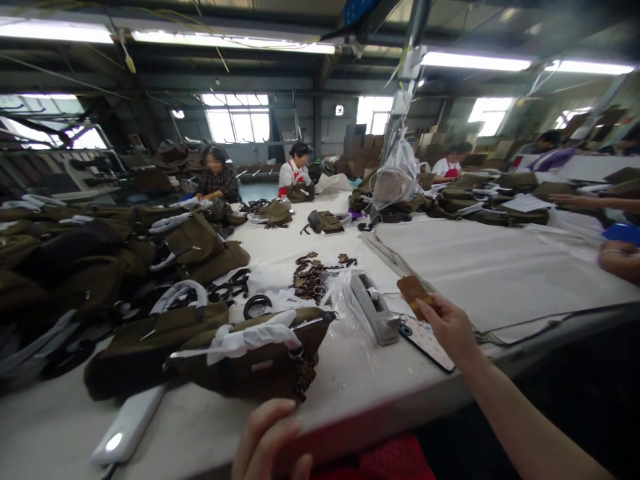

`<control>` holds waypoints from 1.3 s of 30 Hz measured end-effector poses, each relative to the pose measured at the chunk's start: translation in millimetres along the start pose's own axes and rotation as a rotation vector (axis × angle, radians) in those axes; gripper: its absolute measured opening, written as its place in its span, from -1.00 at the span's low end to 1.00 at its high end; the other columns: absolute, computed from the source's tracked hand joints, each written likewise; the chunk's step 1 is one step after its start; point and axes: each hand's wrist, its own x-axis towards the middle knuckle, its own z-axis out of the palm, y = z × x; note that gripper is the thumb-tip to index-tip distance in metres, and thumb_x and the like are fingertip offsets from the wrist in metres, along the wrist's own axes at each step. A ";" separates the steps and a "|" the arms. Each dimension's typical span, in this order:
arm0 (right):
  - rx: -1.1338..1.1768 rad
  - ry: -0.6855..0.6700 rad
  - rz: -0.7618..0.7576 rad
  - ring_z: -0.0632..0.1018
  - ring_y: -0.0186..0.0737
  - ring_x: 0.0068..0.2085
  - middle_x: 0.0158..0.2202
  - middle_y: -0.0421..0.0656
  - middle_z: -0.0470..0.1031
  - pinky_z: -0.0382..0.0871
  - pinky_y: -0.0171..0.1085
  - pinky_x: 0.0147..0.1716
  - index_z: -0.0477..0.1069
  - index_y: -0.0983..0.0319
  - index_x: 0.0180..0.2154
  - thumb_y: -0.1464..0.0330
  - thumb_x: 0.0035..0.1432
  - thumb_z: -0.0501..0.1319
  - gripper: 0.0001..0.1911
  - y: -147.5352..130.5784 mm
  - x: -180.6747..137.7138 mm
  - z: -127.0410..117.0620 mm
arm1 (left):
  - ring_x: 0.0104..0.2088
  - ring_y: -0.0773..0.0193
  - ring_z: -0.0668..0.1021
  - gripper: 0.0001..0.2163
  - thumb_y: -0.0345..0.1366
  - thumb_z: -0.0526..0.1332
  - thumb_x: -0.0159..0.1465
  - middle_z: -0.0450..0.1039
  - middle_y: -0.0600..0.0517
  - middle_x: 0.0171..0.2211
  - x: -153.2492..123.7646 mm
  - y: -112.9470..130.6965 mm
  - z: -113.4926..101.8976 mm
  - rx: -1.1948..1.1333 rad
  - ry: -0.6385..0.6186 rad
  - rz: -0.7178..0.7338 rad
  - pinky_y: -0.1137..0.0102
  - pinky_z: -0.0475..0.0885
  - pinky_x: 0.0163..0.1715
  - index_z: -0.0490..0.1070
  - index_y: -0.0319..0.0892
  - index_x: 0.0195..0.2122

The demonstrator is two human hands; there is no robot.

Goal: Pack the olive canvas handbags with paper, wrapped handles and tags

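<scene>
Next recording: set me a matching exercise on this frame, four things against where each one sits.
Things:
1 brown tag
2 tape dispenser
3 olive bag
4 white flat device

Places:
A at the near edge of the table, far left
B in the right hand
C just beyond the left hand
D beside the phone

Pairs: 1-B, 2-D, 3-C, 4-A

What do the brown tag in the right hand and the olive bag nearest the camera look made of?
The small brown flat tag in the right hand: probably leather or imitation leather, matte, stiff enough to stay flat. The olive-green zipped bag: woven fabric, likely canvas, dull and softly creased.
</scene>
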 end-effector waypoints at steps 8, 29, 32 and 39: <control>0.273 -0.466 -0.089 0.46 -0.26 -0.48 -0.51 -0.21 0.48 0.36 -0.33 -0.47 0.50 0.23 -0.30 0.17 0.25 0.17 -0.72 -95.3 -119.1 50.2 | -0.17 0.18 0.57 -0.54 -0.16 0.20 0.27 0.53 -0.12 -0.13 49.7 25.2 33.5 -0.337 -0.548 -0.400 0.29 0.49 -0.15 0.28 -0.20 0.17; 0.347 -0.906 -0.022 0.54 -0.14 -0.33 -0.41 -0.11 0.56 0.42 -0.22 -0.29 0.52 0.23 -0.40 0.11 0.18 0.23 -0.67 -144.0 -143.0 142.1 | -0.27 0.24 0.61 -0.80 -0.30 0.13 0.33 0.63 0.03 -0.28 31.6 -16.8 -24.3 -0.035 -0.748 -0.299 0.42 0.40 -0.23 0.57 -0.11 -0.27; 0.424 -0.951 0.048 0.55 -0.13 -0.33 -0.43 -0.11 0.55 0.42 -0.22 -0.27 0.52 0.24 -0.44 0.09 0.14 0.27 -0.65 -140.3 -141.9 138.6 | -0.26 0.21 0.61 -0.83 -0.35 0.18 0.27 0.63 0.02 -0.25 29.4 -19.0 -26.8 -0.013 -0.764 -0.302 0.40 0.42 -0.22 0.56 -0.12 -0.21; 0.571 -0.783 0.225 0.55 -0.16 -0.38 -0.44 -0.13 0.57 0.43 -0.23 -0.28 0.52 0.23 -0.41 0.13 0.15 0.29 -0.71 -121.0 -132.0 133.6 | -0.30 0.24 0.57 -0.82 -0.30 0.21 0.26 0.62 0.00 -0.26 30.0 -33.8 -50.1 -0.037 -0.720 -0.467 0.41 0.40 -0.25 0.59 -0.13 -0.20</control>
